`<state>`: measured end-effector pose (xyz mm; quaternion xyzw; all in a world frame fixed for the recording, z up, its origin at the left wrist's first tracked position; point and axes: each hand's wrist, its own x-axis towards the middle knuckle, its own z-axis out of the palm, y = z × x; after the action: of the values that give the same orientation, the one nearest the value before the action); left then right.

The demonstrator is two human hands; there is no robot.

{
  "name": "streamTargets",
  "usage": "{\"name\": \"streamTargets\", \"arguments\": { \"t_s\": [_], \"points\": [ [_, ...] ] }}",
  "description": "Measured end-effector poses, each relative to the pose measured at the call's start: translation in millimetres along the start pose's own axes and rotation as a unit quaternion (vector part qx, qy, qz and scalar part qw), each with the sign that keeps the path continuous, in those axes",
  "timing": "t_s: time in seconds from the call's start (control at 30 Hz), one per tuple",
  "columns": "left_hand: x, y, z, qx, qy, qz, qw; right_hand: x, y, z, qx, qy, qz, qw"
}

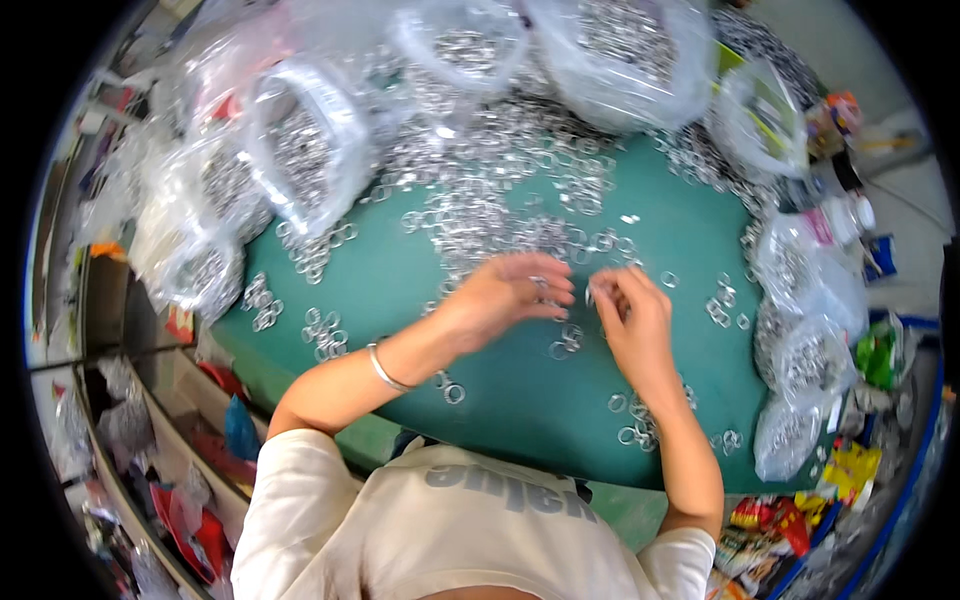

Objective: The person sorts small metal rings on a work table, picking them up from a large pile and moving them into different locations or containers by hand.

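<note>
My left hand [515, 290] hovers over the middle of the green table, its fingers stretched out, somewhat apart and blurred. Small silvery metal rings show by its fingertips, but whether they touch the hand is unclear. Close on its right, my right hand [637, 312] has thumb and fingers pinched together, with a metal ring [590, 296] at their tips. Just below and between both hands lies a small group of rings [566, 342]. Beyond them spreads a large loose heap of rings [480, 220].
Clear plastic bags full of rings [300, 150] crowd the far and left edges. More bags [808, 360] line the right edge near a bottle [845, 215]. Small ring piles [325, 335] dot the green table [510, 395]. Cluttered shelves [160, 400] stand at left.
</note>
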<state>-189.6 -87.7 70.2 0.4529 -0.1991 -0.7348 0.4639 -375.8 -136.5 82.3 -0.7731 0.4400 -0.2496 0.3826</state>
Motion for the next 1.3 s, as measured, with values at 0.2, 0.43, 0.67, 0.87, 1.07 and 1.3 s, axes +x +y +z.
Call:
{"name": "streamTargets", "arguments": {
  "t_s": [0.2,0.43,0.67,0.87,1.07,1.3],
  "points": [
    [-30.6,-44.5,-1.4,-0.266,-0.069,-0.082,0.958,-25.4,-32.4,15.1,-0.027,-0.062,-0.138,0.988],
    [-113.0,-17.8,-78.2,0.423,0.225,0.315,0.820,-38.3,-16.7,-2.2,-0.055,-0.084,-0.037,0.994],
    [-144.4,-54.0,-125.6,0.659,0.368,0.208,0.622,-44.4,-8.4,3.4,-0.178,-0.077,-0.078,0.978],
    [-144.0,-66.3,-138.0,0.702,0.381,0.192,0.571,-36.9,-17.3,30.7,-0.198,-0.030,-0.137,0.970],
    [-133.2,-52.2,-148.2,0.673,0.443,0.254,0.535,-18.5,-2.5,71.8,-0.274,-0.009,-0.188,0.943],
    [-110.8,-38.3,-96.1,0.643,0.301,0.314,0.630,-21.2,0.1,46.6,-0.195,-0.005,-0.173,0.965]
  ]
}}
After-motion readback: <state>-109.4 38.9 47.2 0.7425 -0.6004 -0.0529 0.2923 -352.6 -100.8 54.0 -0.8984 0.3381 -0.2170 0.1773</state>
